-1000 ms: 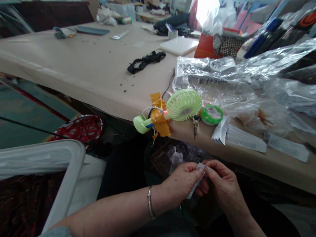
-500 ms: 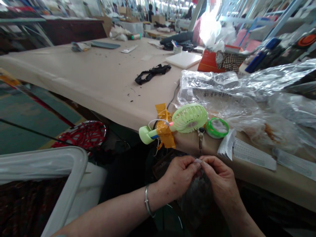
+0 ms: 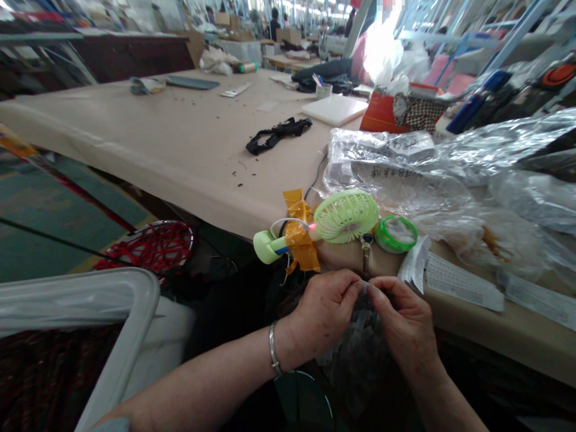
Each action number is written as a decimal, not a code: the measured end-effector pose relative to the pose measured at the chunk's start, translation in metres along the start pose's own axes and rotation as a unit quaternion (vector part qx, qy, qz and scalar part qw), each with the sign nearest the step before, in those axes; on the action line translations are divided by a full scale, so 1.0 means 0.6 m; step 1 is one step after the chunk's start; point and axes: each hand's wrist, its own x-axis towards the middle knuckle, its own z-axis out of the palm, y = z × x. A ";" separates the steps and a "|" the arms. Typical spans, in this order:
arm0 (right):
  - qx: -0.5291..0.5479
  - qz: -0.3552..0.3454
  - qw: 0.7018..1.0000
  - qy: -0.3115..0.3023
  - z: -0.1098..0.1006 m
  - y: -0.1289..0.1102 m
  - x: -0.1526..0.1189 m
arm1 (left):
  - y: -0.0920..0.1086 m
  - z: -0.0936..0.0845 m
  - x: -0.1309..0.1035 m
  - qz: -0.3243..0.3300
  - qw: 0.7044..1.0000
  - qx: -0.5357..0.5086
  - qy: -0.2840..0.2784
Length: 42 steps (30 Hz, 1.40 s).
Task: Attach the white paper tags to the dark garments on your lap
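Both hands meet low in the head view, just in front of the table edge. Thumb and fingers of my left hand (image 3: 330, 309) are pinched on a small whitish piece (image 3: 364, 284), too small to name. From the other side my right hand (image 3: 400, 315) pinches the same piece. Dark grey sheer material (image 3: 357, 354) hangs below the fingers, partly hidden by the hands. Right above the fingertips a small upright metal tool with a black top (image 3: 366, 249) stands at the table edge. A green fan (image 3: 346, 216) lies beside it, fixed by orange tape (image 3: 302, 240).
Right of the fan sit a round green tub (image 3: 396, 234), printed paper strips (image 3: 463, 281) and clear plastic bags (image 3: 405, 174). A black fabric band (image 3: 279, 135) lies on the table (image 3: 180, 144). At left are a white bin (image 3: 139, 336) and a basket of red strips (image 3: 157, 246).
Both hands have moved slightly up toward the table edge, still pinching the whitish piece. The dark grey material beneath them has shifted and spread a little.
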 end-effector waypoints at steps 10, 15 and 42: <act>-0.019 -0.020 1.000 -0.002 0.001 0.013 0.003 | -0.003 0.001 0.005 -0.006 1.000 -0.005 0.012; -0.034 -0.033 0.999 0.005 0.001 0.013 0.006 | -0.003 0.002 0.008 0.008 1.000 0.001 0.019; -0.306 -0.307 0.898 0.080 -0.098 0.024 -0.025 | -0.062 0.024 -0.030 -0.041 0.999 0.013 -0.016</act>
